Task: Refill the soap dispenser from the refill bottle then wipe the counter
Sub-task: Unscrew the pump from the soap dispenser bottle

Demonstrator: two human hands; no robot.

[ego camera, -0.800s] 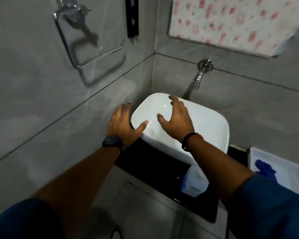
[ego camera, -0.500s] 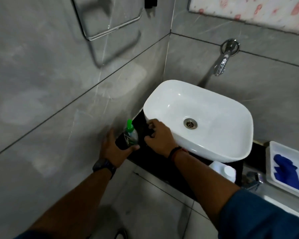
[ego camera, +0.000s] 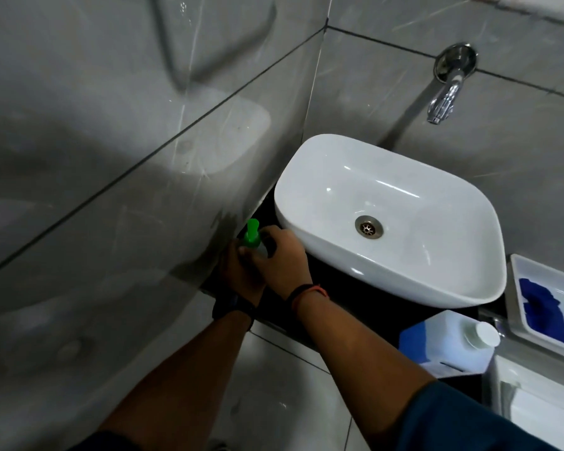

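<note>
A small soap dispenser (ego camera: 252, 237) with a green pump top stands on the black counter (ego camera: 355, 301), left of the white basin (ego camera: 388, 219). My left hand (ego camera: 238, 275) grips its body from below and behind. My right hand (ego camera: 282, 258) curls its fingers around the dispenser just under the green pump. Most of the bottle is hidden by both hands. A white refill bottle (ego camera: 450, 343) with a blue label and a white cap lies on the counter's front right corner. A blue cloth (ego camera: 544, 307) sits in a white tray (ego camera: 518, 288) at the right edge.
A chrome tap (ego camera: 446, 92) juts from the grey tiled wall above the basin. The side wall stands close on the left of the dispenser. A white surface (ego camera: 534, 402) lies at the lower right, grey floor tiles below.
Both hands left the basin rim and dropped to the dispenser. The left hand took hold first; the right hand has now closed around its neck. The view tilted down.
</note>
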